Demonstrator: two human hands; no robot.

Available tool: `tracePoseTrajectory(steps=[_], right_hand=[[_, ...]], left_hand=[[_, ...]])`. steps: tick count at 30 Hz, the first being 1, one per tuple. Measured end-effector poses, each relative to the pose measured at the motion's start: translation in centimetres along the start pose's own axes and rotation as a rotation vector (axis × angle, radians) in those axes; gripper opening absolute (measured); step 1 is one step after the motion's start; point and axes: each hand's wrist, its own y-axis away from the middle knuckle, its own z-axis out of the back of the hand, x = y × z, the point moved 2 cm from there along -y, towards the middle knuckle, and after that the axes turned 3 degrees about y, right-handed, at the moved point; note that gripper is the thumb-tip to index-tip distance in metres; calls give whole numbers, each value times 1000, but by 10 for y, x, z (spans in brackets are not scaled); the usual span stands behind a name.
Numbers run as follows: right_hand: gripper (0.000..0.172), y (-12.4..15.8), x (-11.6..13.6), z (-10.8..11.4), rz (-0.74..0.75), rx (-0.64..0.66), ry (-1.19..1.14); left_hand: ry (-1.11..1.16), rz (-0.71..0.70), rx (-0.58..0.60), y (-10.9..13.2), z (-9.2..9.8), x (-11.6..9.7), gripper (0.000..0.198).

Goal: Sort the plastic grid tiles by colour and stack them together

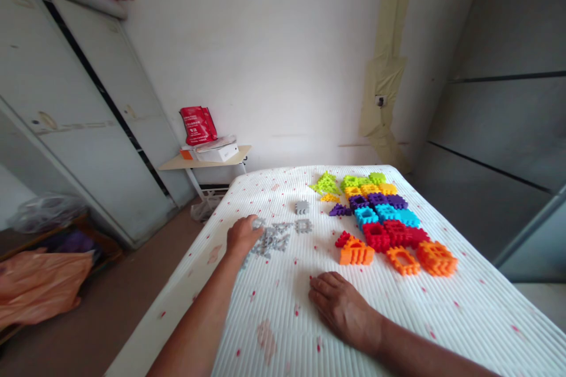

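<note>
My left hand (pixel 242 237) is closed around a grey interlocking block (pixel 258 223), partly hidden by the fingers. Just right of it lies a loose pile of grey blocks (pixel 270 241). Two more grey pieces, a small stack (pixel 302 207) and a flat square frame (pixel 303 226), sit apart from the pile. My right hand (pixel 338 303) rests palm down on the white quilted bed cover (pixel 283 341), fingers lying on the cloth with nothing held. Beyond it are orange blocks (pixel 356 252), the nearest coloured pieces.
Rows of stacked blocks run back from orange (pixel 437 258) through red (pixel 398 234), light blue (pixel 387 212), purple (pixel 377 200) and yellow (pixel 370 189) to lime green (pixel 326 181). A small table (pixel 174 162) with a red bag (pixel 197 125) stands behind left; grey cabinets flank the bed.
</note>
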Motion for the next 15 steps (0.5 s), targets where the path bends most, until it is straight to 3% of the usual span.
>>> tracePoseTrajectory(steps=[4,8,11,15], right_hand=[[19,0,0,-2,-6,1,-2],[19,0,0,-3,-8,-1,6],[18,0,0,-3,-11,0,6],[15,-1,0,-2,-12,3,3]], left_hand=[[-62,-141,-99,14,7,-51,46],[-94,-277,-118,27,-4,-99,49],[-114,-297,-110,30,-18,-117,50],[-152,-267,-73,29,-33,-123,49]])
